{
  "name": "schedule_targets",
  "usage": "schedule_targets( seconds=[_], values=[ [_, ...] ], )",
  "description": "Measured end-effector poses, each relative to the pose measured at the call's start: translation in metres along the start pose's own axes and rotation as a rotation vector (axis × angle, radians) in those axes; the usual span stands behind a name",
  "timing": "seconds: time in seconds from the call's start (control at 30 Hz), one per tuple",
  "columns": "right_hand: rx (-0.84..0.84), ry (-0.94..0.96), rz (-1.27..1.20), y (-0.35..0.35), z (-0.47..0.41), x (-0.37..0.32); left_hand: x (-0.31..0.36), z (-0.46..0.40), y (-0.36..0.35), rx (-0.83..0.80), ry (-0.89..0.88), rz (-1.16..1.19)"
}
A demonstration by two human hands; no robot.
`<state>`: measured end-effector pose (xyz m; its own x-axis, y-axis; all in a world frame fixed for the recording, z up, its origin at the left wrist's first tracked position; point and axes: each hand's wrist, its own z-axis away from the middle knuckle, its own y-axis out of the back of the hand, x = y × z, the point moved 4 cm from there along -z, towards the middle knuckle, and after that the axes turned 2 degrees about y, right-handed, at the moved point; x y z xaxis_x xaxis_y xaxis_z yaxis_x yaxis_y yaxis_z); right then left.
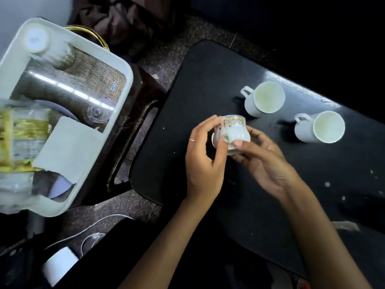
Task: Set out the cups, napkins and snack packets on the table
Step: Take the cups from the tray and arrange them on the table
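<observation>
Both hands hold one small patterned cup (233,132) just above the table (187,101), near its left part. Left hand (203,157) curls its fingers round the cup's left side, with the thumb on the front; right hand (264,161) supports it from the right and below, thumb pressed on the belly. So each hand is closed on the cup, not tightly as far as I can judge. The cup seems tilted, its gold rim turned away from the person (I cannot tell if there is a handle, the fingers hide that side). I think the two-handed hold is for turning the cup upright before it is set down.

Two white mugs (263,99) (319,127) stand already on the table to the right of the hands, near each other but apart, handles to the left. They make a row, and the third cup would probably go at the left end of it.

On the left, a white tray (125,80) rests on a dark stool (145,97), just beside the table. It holds a napkin (68,147), yellow snack packets (23,130) and an upturned cup (37,40). These are not yet set out, so the task looks less than half done
</observation>
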<state>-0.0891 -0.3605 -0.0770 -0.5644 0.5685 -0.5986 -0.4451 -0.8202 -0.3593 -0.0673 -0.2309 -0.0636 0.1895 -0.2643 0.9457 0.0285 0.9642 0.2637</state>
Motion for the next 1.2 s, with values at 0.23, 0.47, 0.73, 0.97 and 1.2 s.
schedule_targets(
  seconds=[0.23,0.47,0.73,0.97,1.2],
  values=[
    [-0.109,0.016,0.038,0.032,0.009,0.009,-0.017,0.005,-0.022,-0.246,0.586,0.238],
    [-0.219,0.064,0.180,0.048,0.014,0.004,-0.014,-0.006,-0.022,-0.415,0.520,0.149],
    [-0.128,0.195,0.604,0.052,0.017,-0.008,-0.007,-0.006,-0.026,-0.450,0.293,-0.079],
    [0.025,0.373,0.982,0.040,0.020,-0.005,-0.008,-0.004,-0.026,-0.445,0.076,-0.215],
    [0.100,0.458,1.050,0.033,0.008,0.008,-0.020,-0.013,-0.030,-0.437,0.010,-0.317]
  ],
)
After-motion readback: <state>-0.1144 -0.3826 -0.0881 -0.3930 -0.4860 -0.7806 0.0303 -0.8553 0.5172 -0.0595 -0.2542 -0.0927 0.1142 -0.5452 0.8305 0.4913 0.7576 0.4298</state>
